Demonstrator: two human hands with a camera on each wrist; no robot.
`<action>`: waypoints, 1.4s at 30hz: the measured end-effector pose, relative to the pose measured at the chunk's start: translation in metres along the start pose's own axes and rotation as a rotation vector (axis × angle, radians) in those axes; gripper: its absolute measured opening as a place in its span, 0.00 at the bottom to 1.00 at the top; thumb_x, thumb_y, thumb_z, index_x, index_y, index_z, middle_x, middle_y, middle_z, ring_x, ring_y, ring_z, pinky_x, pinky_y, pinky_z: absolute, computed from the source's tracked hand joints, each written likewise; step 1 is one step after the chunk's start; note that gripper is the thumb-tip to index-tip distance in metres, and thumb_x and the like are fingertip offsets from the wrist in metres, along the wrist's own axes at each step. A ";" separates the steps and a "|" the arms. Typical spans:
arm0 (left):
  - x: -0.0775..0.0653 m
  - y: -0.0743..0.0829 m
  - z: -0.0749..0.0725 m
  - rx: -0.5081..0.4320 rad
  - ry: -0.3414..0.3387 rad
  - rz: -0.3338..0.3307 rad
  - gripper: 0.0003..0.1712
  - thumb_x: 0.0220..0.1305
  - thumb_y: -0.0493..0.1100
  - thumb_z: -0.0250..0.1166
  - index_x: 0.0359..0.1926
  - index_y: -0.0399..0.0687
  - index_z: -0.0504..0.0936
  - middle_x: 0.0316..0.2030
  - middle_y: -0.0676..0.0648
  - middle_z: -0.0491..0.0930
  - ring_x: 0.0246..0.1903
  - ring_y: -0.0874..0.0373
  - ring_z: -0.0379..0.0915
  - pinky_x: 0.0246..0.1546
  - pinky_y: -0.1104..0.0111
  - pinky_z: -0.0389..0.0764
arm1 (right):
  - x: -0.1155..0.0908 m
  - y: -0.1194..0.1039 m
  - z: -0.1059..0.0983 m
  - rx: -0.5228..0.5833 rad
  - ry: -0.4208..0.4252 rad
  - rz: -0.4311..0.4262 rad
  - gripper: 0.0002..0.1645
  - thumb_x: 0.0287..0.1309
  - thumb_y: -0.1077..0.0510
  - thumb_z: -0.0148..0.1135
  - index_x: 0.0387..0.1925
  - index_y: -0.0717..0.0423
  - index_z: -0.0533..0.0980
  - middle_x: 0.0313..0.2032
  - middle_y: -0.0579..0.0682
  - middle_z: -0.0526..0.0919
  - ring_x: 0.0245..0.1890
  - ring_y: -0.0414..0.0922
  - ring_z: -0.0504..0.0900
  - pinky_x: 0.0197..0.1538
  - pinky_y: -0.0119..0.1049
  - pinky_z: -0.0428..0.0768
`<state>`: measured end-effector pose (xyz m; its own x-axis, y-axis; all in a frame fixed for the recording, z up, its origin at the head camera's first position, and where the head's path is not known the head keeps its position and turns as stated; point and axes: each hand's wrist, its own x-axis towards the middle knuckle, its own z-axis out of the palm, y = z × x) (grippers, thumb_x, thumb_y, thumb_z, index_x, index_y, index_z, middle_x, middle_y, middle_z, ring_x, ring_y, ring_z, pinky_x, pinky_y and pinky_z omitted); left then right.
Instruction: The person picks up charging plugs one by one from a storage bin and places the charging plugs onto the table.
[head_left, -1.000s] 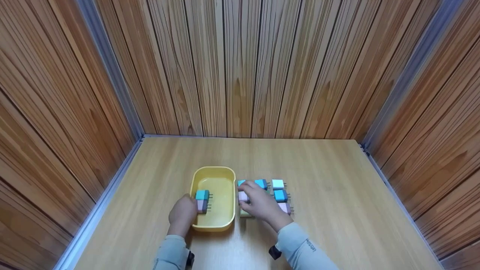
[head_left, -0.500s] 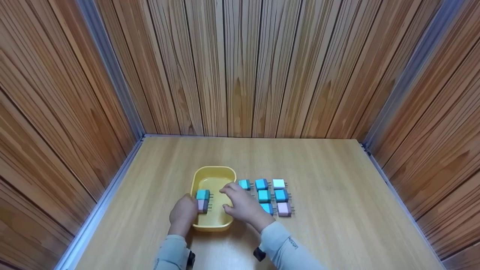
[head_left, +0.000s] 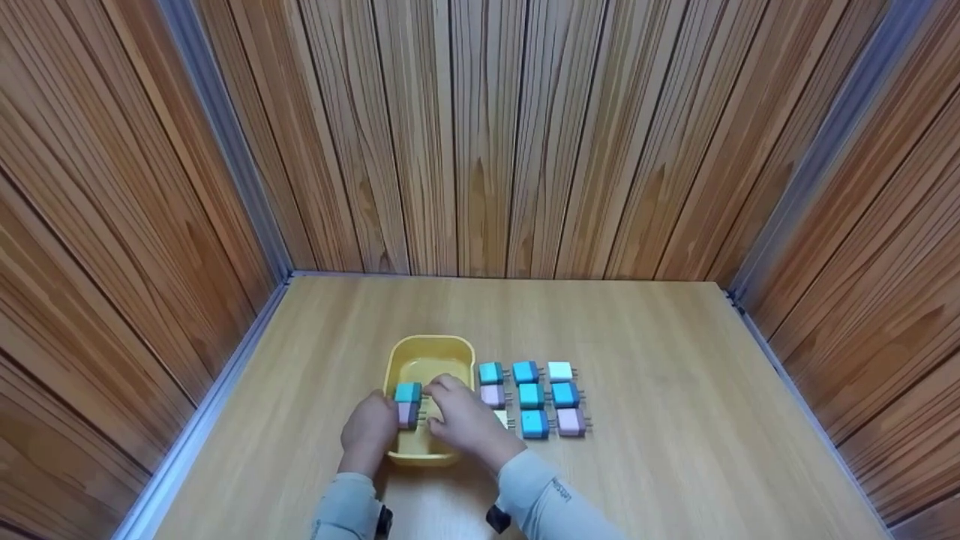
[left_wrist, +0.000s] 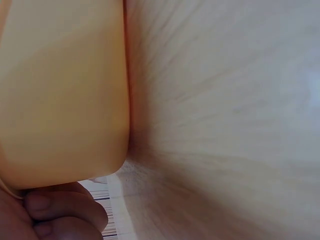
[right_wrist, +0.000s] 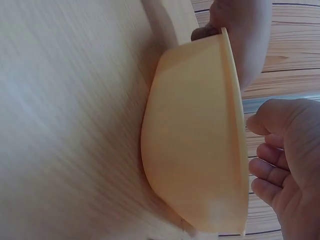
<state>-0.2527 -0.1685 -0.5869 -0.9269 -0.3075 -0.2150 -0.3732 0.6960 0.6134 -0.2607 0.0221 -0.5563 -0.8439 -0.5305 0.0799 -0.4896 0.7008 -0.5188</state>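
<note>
My left hand (head_left: 370, 424) grips the left rim of a yellow plastic tub (head_left: 430, 341), its fingers tucked against the outer wall in the left wrist view. Inside the tub, a teal charger plug (head_left: 407, 391) and a pink-purple charger plug (head_left: 405, 415) sit at the left side, prongs facing right. Over the tub hovers my right hand (head_left: 469, 420), thumb and index finger apart and close to those two plugs. From the right wrist, the right hand (right_wrist: 285, 160) shows loosely curved fingers above the rim and nothing visible held.
Right of the tub, several charger plugs stand in rows on the wooden table (head_left: 652, 360), including a white one (head_left: 559, 370), a blue one (head_left: 535, 424) and a pink one (head_left: 571, 422). A pale yellow plug (head_left: 501, 417) is partly hidden by my right hand. Wood-panelled walls (head_left: 480, 135) enclose the table.
My right hand has moved left, from above the left column of plugs to over the tub near the two plugs inside. The left hand stays on the rim.
</note>
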 end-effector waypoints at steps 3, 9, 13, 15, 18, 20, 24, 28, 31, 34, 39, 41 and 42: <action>0.000 -0.002 0.002 -0.010 -0.006 -0.005 0.20 0.76 0.46 0.44 0.49 0.39 0.78 0.33 0.45 0.78 0.31 0.51 0.74 0.31 0.61 0.72 | 0.002 -0.001 0.006 -0.002 0.006 -0.004 0.30 0.65 0.55 0.67 0.68 0.49 0.73 0.61 0.44 0.75 0.62 0.42 0.76 0.65 0.41 0.76; 0.002 -0.004 0.002 0.009 0.014 0.033 0.19 0.75 0.46 0.45 0.47 0.40 0.79 0.32 0.45 0.78 0.31 0.51 0.74 0.32 0.59 0.73 | 0.007 -0.003 0.016 0.007 0.030 -0.021 0.31 0.63 0.59 0.67 0.67 0.53 0.74 0.59 0.46 0.75 0.61 0.42 0.76 0.65 0.39 0.76; 0.001 -0.003 0.002 0.020 0.018 0.044 0.19 0.76 0.46 0.45 0.47 0.39 0.79 0.33 0.45 0.79 0.31 0.51 0.74 0.32 0.58 0.74 | 0.010 -0.003 0.022 0.020 0.022 -0.006 0.32 0.61 0.60 0.67 0.68 0.51 0.73 0.60 0.45 0.75 0.62 0.42 0.76 0.65 0.38 0.75; 0.001 -0.003 0.003 0.021 0.012 0.039 0.19 0.76 0.46 0.45 0.46 0.40 0.78 0.32 0.45 0.78 0.30 0.51 0.74 0.31 0.59 0.73 | 0.011 -0.001 0.025 0.014 0.019 0.003 0.32 0.61 0.60 0.67 0.67 0.50 0.73 0.60 0.45 0.75 0.62 0.42 0.76 0.65 0.38 0.75; 0.000 -0.003 0.004 0.021 0.013 0.036 0.18 0.76 0.46 0.45 0.44 0.40 0.78 0.31 0.45 0.78 0.30 0.51 0.73 0.31 0.59 0.73 | 0.011 0.001 0.030 -0.020 0.022 -0.003 0.32 0.60 0.60 0.67 0.67 0.50 0.74 0.60 0.46 0.75 0.61 0.42 0.76 0.64 0.38 0.76; 0.000 -0.003 0.004 0.023 0.027 0.047 0.18 0.75 0.45 0.45 0.42 0.41 0.78 0.31 0.45 0.78 0.30 0.50 0.74 0.30 0.58 0.73 | 0.012 0.001 0.032 -0.052 0.027 -0.020 0.31 0.60 0.59 0.67 0.66 0.50 0.75 0.59 0.46 0.75 0.60 0.42 0.76 0.63 0.37 0.76; 0.000 -0.003 0.003 0.026 0.060 0.064 0.18 0.74 0.46 0.46 0.40 0.40 0.79 0.31 0.43 0.80 0.29 0.49 0.74 0.30 0.56 0.74 | 0.014 0.000 0.034 -0.126 0.023 -0.043 0.30 0.60 0.57 0.67 0.65 0.50 0.76 0.59 0.45 0.75 0.60 0.41 0.76 0.62 0.37 0.77; 0.001 -0.003 0.003 0.015 0.056 0.044 0.18 0.74 0.46 0.46 0.39 0.41 0.78 0.30 0.43 0.79 0.28 0.50 0.72 0.28 0.57 0.72 | 0.016 -0.002 0.034 -0.178 -0.023 -0.028 0.30 0.62 0.55 0.67 0.66 0.50 0.74 0.60 0.45 0.74 0.60 0.42 0.75 0.63 0.38 0.76; 0.002 -0.004 0.002 0.011 0.047 0.037 0.17 0.74 0.46 0.46 0.39 0.41 0.78 0.30 0.44 0.78 0.28 0.50 0.71 0.28 0.58 0.71 | 0.019 -0.004 0.034 -0.211 -0.056 -0.021 0.32 0.62 0.54 0.68 0.67 0.50 0.73 0.59 0.45 0.74 0.59 0.41 0.75 0.63 0.38 0.76; 0.003 -0.005 0.002 0.008 0.031 0.029 0.17 0.74 0.46 0.45 0.39 0.42 0.78 0.30 0.44 0.77 0.29 0.50 0.71 0.29 0.59 0.71 | 0.021 -0.005 0.035 -0.235 -0.076 -0.012 0.33 0.61 0.53 0.70 0.67 0.48 0.73 0.58 0.45 0.74 0.58 0.41 0.75 0.63 0.39 0.77; 0.005 -0.005 0.003 0.003 0.016 0.013 0.17 0.75 0.46 0.45 0.40 0.42 0.78 0.31 0.45 0.76 0.30 0.50 0.71 0.31 0.59 0.72 | 0.023 -0.006 0.036 -0.242 -0.093 0.011 0.33 0.62 0.52 0.70 0.67 0.46 0.73 0.61 0.45 0.73 0.60 0.41 0.75 0.65 0.41 0.75; 0.006 -0.004 0.004 0.000 0.008 0.008 0.17 0.75 0.46 0.45 0.41 0.42 0.78 0.31 0.45 0.76 0.30 0.50 0.71 0.31 0.59 0.72 | 0.025 -0.005 0.037 -0.238 -0.086 0.009 0.31 0.63 0.52 0.69 0.67 0.46 0.73 0.60 0.45 0.74 0.60 0.41 0.75 0.66 0.41 0.75; 0.006 -0.003 0.004 -0.004 0.001 0.004 0.17 0.75 0.46 0.44 0.41 0.42 0.78 0.31 0.45 0.76 0.30 0.50 0.71 0.32 0.60 0.71 | 0.025 -0.005 0.037 -0.242 -0.080 0.003 0.30 0.64 0.53 0.69 0.66 0.47 0.74 0.60 0.45 0.74 0.59 0.41 0.75 0.66 0.41 0.75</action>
<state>-0.2567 -0.1700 -0.5933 -0.9285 -0.3053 -0.2113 -0.3690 0.6950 0.6171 -0.2713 -0.0121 -0.5838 -0.8301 -0.5576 0.0063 -0.5336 0.7910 -0.2993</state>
